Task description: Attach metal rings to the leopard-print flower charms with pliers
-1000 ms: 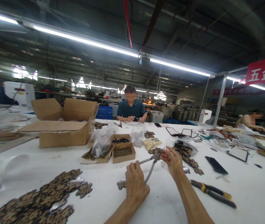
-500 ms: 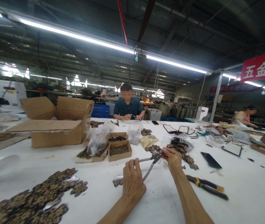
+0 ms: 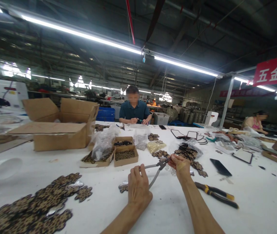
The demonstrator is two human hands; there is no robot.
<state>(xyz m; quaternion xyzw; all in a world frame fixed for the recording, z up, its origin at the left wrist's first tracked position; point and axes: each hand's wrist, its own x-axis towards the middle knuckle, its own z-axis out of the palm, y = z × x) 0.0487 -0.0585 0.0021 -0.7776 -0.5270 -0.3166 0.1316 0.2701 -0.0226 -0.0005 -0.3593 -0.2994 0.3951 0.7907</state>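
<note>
My left hand is wrapped round the grey handles of a pair of pliers, whose jaws point up and to the right. At the jaw tips my right hand pinches something small that its fingers hide. A patterned flower-shaped patch lies on the white table, partly behind my left hand. Dark patterned patches are heaped just beyond my right hand. Small pale pieces lie beneath the plier jaws.
Yellow-and-black pliers and a phone lie to the right. Leopard-patterned patches spread across the left front. Small boxes of metal parts and a large open carton stand behind. Across the table sits a co-worker.
The view has shifted very slightly. Both hands keep the same hold, with the pliers and the pinched piece in nearly the same place.
</note>
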